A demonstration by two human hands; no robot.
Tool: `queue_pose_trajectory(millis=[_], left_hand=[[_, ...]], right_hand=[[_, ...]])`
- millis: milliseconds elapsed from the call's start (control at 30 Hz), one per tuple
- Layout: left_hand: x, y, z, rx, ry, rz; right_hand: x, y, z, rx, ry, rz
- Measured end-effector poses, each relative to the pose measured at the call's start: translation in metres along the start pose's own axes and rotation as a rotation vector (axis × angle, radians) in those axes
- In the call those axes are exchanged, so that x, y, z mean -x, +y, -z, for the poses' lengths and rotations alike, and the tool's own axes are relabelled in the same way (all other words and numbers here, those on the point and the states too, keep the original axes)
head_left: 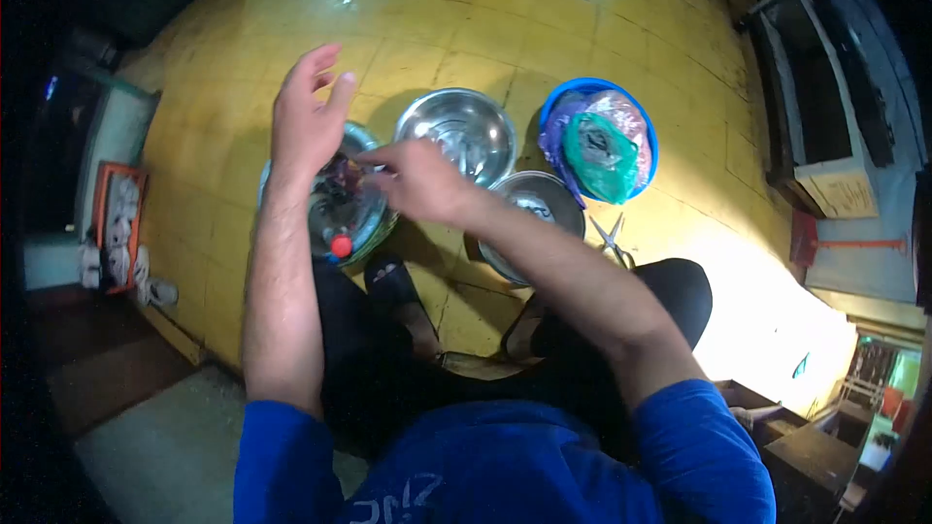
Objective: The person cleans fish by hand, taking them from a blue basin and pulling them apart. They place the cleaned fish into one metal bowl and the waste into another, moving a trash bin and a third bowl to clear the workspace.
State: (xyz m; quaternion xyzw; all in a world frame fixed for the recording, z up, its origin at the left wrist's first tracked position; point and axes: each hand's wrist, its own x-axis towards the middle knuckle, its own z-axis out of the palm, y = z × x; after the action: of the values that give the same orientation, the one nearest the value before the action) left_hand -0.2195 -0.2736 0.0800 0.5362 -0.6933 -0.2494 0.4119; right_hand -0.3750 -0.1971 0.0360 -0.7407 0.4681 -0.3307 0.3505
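On yellow tiled floor (466, 29), near person's feet: round metal tray of dark small pieces (342, 209), red-capped item at near edge. Left hand (309, 116) raised above tray, fingers spread, holding nothing. Right hand (419, 180) reaches across over tray's right rim, fingertips pinched; whether they hold piece, cannot tell. Empty steel bowl (456, 131) just right of tray; second steel bowl (534, 213) nearer. Blue plastic basin with bags (599, 141) further right; scissors (610, 238) beside. Step likely: picking through tray contents. Next move calls for small careful pinch, short carry to bowl.
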Motion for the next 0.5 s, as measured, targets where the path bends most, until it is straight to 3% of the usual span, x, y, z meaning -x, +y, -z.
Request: queue_pose_trajectory(millis=[100, 167, 200, 233, 267, 300, 333, 400, 500], left_hand=[[0.002, 0.002, 0.005, -0.004, -0.011, 0.018], [0.003, 0.003, 0.007, -0.002, -0.027, 0.029], [0.004, 0.003, 0.008, -0.009, -0.040, 0.038], [0.005, 0.005, 0.010, -0.005, -0.036, 0.045], [0.005, 0.007, 0.010, 0.012, -0.052, 0.049], [0.006, 0.009, 0.009, 0.028, -0.070, 0.052], [0.007, 0.010, 0.007, 0.028, -0.071, 0.057], [0.007, 0.012, 0.004, 0.014, -0.096, 0.043], [0.007, 0.010, -0.002, 0.003, -0.117, 0.032]], right_hand=[[-0.009, 0.006, 0.000, 0.036, -0.154, 0.049], [-0.007, 0.039, 0.026, 0.160, -0.078, -0.061], [-0.010, 0.064, 0.049, 0.343, -0.122, -0.208], [-0.004, 0.099, 0.070, 0.337, -0.027, -0.268], [-0.003, 0.131, 0.098, 0.480, -0.086, -0.514], [0.008, 0.153, 0.128, 0.589, -0.144, -0.595], [0.030, 0.214, 0.144, 0.730, -0.051, -0.583], [0.063, 0.252, 0.173, 0.888, -0.308, -0.843], [0.106, 0.263, 0.167, 0.785, -0.232, -0.884]])
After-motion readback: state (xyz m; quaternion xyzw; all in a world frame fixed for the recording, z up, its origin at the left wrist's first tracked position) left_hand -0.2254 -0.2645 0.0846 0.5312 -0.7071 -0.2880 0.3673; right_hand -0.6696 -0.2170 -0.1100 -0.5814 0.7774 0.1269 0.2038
